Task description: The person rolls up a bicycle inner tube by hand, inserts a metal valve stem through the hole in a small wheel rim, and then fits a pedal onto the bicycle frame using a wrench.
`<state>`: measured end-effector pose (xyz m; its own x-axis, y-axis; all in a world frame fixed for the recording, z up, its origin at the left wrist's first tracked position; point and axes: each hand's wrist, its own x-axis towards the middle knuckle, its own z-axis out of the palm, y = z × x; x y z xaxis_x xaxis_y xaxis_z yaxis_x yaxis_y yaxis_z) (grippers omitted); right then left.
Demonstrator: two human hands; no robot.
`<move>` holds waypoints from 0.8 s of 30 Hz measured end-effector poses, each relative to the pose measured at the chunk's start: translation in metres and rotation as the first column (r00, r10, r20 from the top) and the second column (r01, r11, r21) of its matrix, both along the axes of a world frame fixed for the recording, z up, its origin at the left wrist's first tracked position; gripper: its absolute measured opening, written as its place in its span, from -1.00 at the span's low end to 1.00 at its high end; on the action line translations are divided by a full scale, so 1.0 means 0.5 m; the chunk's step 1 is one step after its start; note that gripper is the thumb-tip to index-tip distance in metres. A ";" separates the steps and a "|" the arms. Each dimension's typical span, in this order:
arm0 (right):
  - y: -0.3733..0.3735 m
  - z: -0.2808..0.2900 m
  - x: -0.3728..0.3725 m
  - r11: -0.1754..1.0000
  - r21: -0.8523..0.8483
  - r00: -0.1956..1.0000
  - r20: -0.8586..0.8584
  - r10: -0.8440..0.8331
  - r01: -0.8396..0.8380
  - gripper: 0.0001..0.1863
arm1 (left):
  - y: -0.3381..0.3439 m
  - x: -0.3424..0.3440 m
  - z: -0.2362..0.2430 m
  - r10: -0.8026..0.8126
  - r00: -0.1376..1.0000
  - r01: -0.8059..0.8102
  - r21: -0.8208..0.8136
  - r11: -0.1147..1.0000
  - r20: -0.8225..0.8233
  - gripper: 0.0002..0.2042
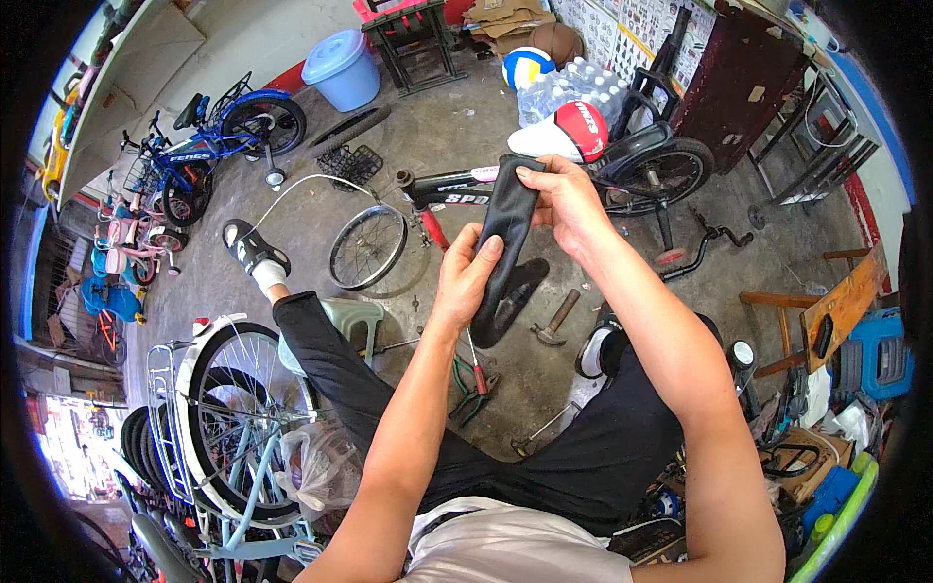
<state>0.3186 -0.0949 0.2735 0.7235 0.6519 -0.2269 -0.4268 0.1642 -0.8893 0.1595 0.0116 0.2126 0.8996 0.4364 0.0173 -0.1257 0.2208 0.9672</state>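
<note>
Both my hands hold a black rubber inner tube (pixel 509 202), which hangs in a loop in front of me. My left hand (pixel 465 277) grips its side with the thumb pressed on the flat rubber. Higher up, my right hand (pixel 569 202) pinches the upper fold between thumb and fingers. Behind the tube lies a child's bicycle frame (pixel 442 189) with a red and white saddle (pixel 573 133). A bare wheel rim (pixel 333 255) is left of the tube. Below the tube on the floor are a hammer (pixel 556 319) and red-and-green-handled pliers (pixel 478 377).
A loose tyre (pixel 352 129) and black basket (pixel 350 165) lie ahead. A blue bicycle (pixel 209 146) stands far left, a light-blue one (pixel 248 496) near left. A green stool (pixel 355 321) is by my left leg. A wooden stool (pixel 841 303) and crank (pixel 714 238) are at right.
</note>
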 end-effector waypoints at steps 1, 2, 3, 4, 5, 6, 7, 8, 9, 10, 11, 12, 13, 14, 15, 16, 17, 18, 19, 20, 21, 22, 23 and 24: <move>0.001 -0.003 0.001 1.000 -0.005 1.000 -0.020 0.002 -0.002 -0.81 | 0.002 0.000 0.003 -0.020 0.999 0.019 -0.027 0.999 -0.033 -0.73; 0.003 -0.008 0.002 1.000 -0.009 0.999 -0.039 0.004 -0.004 -0.80 | 0.005 -0.001 0.005 -0.040 0.997 0.036 -0.055 0.998 -0.065 -0.71; 0.003 -0.010 0.004 1.000 -0.017 0.998 -0.056 0.006 -0.007 -0.79 | 0.011 -0.005 0.006 -0.076 0.994 0.068 -0.103 0.992 -0.075 -0.67; 0.001 -0.011 0.004 0.999 -0.032 0.999 -0.050 0.002 -0.004 -0.75 | 0.011 -0.003 0.006 -0.085 0.994 0.075 -0.125 0.989 -0.072 -0.68; -0.002 -0.011 0.003 0.999 -0.046 0.999 -0.044 -0.001 -0.002 -0.70 | 0.011 0.000 0.008 -0.092 0.993 0.082 -0.147 0.986 -0.068 -0.69; -0.005 -0.012 0.000 0.998 -0.062 0.999 -0.039 -0.003 0.000 -0.66 | 0.013 0.002 0.008 -0.100 0.993 0.087 -0.169 0.982 -0.066 -0.70; -0.009 -0.012 -0.003 0.998 -0.066 1.000 -0.021 0.008 -0.009 -0.65 | 0.022 0.001 0.007 -0.137 0.988 0.123 -0.173 0.977 -0.071 -0.72; -0.013 -0.010 -0.005 0.997 -0.071 1.000 -0.002 0.018 -0.018 -0.65 | 0.020 0.000 0.007 -0.123 0.990 0.108 -0.194 0.975 -0.069 -0.73; -0.019 -0.010 -0.004 0.997 -0.076 0.999 0.018 0.026 -0.025 -0.64 | 0.012 0.000 0.020 -0.112 0.991 0.095 -0.216 0.972 -0.067 -0.74; -0.025 -0.018 -0.001 0.982 -0.180 0.912 0.410 0.020 0.060 -0.64 | 0.006 0.001 0.033 -0.101 0.993 0.083 -0.237 0.968 -0.064 -0.75; -0.032 -0.030 0.002 0.954 -0.240 0.678 0.733 0.059 0.177 -0.65 | 0.001 0.002 0.043 -0.087 0.995 0.071 -0.270 0.960 -0.047 -0.76; -0.033 -0.029 -0.005 0.922 -0.246 0.340 0.930 0.138 0.298 -0.64 | 0.000 -0.005 0.054 -0.064 0.997 0.050 -0.299 0.953 -0.034 -0.76; -0.042 -0.025 -0.013 0.933 -0.260 0.310 0.934 0.179 0.247 -0.63 | 0.000 -0.009 0.059 -0.041 0.999 0.031 -0.329 0.944 -0.022 -0.77; -0.049 -0.013 -0.005 0.955 -0.216 0.118 0.974 0.195 0.205 -0.59 | 0.009 -0.013 0.060 -0.065 0.998 0.058 -0.319 0.946 -0.012 -0.76; -0.056 0.002 0.008 0.972 -0.177 -0.078 0.979 0.191 0.155 -0.54 | 0.022 -0.019 0.066 -0.089 0.996 0.084 -0.307 0.948 -0.002 -0.76; -0.060 0.016 0.013 0.984 -0.148 -0.270 0.948 0.169 0.098 -0.50 | 0.029 -0.024 0.074 -0.114 0.993 0.111 -0.295 0.949 0.008 -0.76; -0.063 0.026 0.003 0.976 -0.185 -0.335 0.918 0.213 0.115 -0.38 | 0.028 -0.028 0.082 -0.090 0.996 0.086 -0.297 0.951 0.000 -0.75; -0.061 0.024 -0.004 0.978 -0.182 -0.312 0.928 0.204 0.099 -0.37 | 0.029 -0.028 0.090 -0.099 0.995 0.093 -0.279 0.956 -0.008 -0.75; -0.059 0.021 -0.011 0.980 -0.179 -0.288 0.937 0.196 0.084 -0.37 | 0.033 -0.029 0.098 -0.108 0.994 0.100 -0.260 0.960 -0.017 -0.75; -0.053 0.020 -0.017 0.982 -0.175 -0.264 0.946 0.186 0.068 -0.36 | 0.038 -0.031 0.101 -0.116 0.993 0.106 -0.242 0.965 -0.026 -0.74; -0.044 0.019 -0.022 0.992 -0.057 -0.300 0.950 0.090 0.117 -0.50 | 0.039 -0.025 0.098 -0.127 0.991 0.114 -0.235 0.965 -0.040 -0.73; -0.046 0.007 -0.015 0.990 -0.089 -0.286 0.951 0.118 0.112 -0.55 | 0.041 -0.023 0.100 -0.146 0.988 0.131 -0.231 0.964 -0.050 -0.72; -0.046 -0.007 -0.004 0.987 -0.120 -0.272 0.951 0.145 0.107 -0.60 | 0.044 -0.023 0.104 -0.165 0.984 0.148 -0.227 0.963 -0.059 -0.72; -0.042 -0.011 0.000 0.984 -0.149 -0.253 0.953 0.168 0.094 -0.66 | 0.045 -0.026 0.107 -0.178 0.981 0.157 -0.222 0.962 -0.074 -0.72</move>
<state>0.3184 -0.1160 0.2680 0.0965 0.7515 0.6526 0.9798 0.0436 -0.1952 0.1462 0.0344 0.2660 0.9533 0.2638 -0.1470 0.0186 0.4343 0.9006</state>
